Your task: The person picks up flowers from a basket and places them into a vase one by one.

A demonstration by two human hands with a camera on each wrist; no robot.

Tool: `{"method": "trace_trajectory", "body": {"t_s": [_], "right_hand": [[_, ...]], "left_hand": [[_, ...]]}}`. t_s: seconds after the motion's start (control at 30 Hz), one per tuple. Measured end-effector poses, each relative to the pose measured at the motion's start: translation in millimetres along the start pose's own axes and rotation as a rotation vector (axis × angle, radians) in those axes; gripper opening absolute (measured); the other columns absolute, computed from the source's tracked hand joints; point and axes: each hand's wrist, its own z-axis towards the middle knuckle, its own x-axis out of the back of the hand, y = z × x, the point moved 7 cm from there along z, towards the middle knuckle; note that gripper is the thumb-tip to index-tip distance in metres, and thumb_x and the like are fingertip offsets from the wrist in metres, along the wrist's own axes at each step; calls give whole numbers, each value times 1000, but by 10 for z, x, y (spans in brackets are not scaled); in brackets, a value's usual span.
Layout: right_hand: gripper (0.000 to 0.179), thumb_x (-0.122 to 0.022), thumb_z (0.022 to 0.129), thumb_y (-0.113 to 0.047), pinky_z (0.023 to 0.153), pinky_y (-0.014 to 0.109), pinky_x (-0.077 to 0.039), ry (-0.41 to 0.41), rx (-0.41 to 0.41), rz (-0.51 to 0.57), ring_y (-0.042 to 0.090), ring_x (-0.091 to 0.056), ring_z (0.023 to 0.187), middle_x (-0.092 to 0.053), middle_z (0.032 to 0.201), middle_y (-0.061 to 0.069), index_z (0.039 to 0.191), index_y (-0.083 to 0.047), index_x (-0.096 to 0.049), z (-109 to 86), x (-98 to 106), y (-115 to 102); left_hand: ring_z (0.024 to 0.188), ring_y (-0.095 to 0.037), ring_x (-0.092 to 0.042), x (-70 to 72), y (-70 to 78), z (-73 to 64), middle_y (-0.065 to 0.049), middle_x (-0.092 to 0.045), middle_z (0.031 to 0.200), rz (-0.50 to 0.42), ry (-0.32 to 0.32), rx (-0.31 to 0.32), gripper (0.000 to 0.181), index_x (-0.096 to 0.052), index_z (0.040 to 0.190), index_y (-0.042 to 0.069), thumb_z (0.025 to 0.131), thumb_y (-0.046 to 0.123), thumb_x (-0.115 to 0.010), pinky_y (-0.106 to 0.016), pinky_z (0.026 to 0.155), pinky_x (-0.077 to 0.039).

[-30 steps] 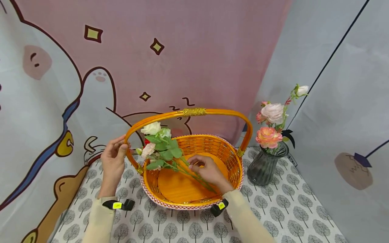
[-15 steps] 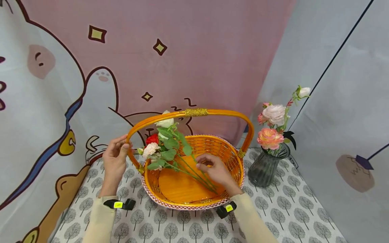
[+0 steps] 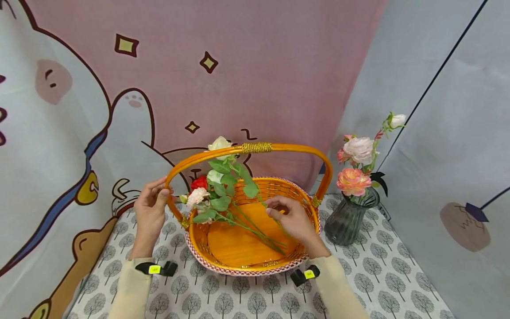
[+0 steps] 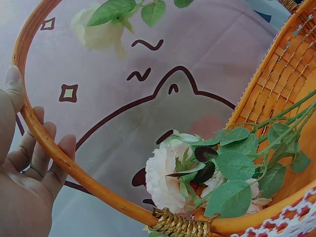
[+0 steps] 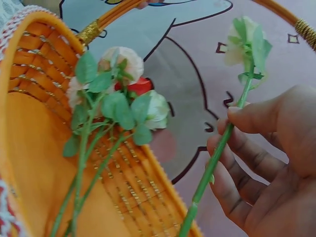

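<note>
An orange woven basket with a tall arched handle stands on the table. My left hand grips the handle's left side; in the left wrist view the thumb and fingers close around it. Between thumb and fingertips my right hand pinches the green stem of a white rose, whose bloom rises behind the handle. Other flowers lie in the basket with heads at its left rim: a pale pink bloom, a red one and a white one. Their stems run across the basket floor.
Right of the basket stands a grey ribbed glass vase with pink, peach and white flowers. The tablecloth has a tree print. A cartoon-printed backdrop hangs close behind.
My right hand has moved right and slightly up, drawing the white rose away from the other flowers and higher, up behind the handle. The left hand keeps its hold on the handle.
</note>
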Motion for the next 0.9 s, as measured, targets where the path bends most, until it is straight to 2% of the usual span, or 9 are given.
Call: {"method": "trace_trajectory", "body": {"t_s": [0.07, 0.27, 0.5, 0.9], "right_hand": [[17, -70, 100, -27, 67, 32, -53, 6, 22, -30, 23, -65, 87, -71, 104, 1, 117, -26, -73, -13, 42, -54], [16, -70, 100, -23, 60, 28, -50, 16, 85, -89, 25, -60, 78, -71, 101, 0, 115, -22, -75, -94, 185, -178], [13, -70, 100, -23, 58, 27, -49, 4, 106, -122, 24, -57, 71, -72, 99, 0, 112, -25, -74, -189, 322, -258], [14, -69, 100, -22, 55, 28, -50, -22, 111, -174, 16, -54, 65, -73, 102, 2, 113, -21, -75, -352, 590, -156]], "left_hand": [[85, -8, -68, 5, -3, 2, 1, -69, 100, 9, 4, 8, 33, -63, 135, -2, 103, 5, -56, -18, 76, -62], [88, -10, -67, 4, -17, -4, -5, -69, 103, 21, 5, 26, 33, -62, 136, -1, 104, 5, -56, -18, 76, -63], [89, -9, -66, 21, 11, -15, -3, -69, 103, 5, -2, -10, 33, -62, 136, -3, 104, 4, -55, -18, 76, -62], [87, -8, -68, 19, -16, -7, 1, -70, 103, 24, -6, 3, 33, -62, 136, -2, 104, 5, -56, -18, 76, -62]]}}
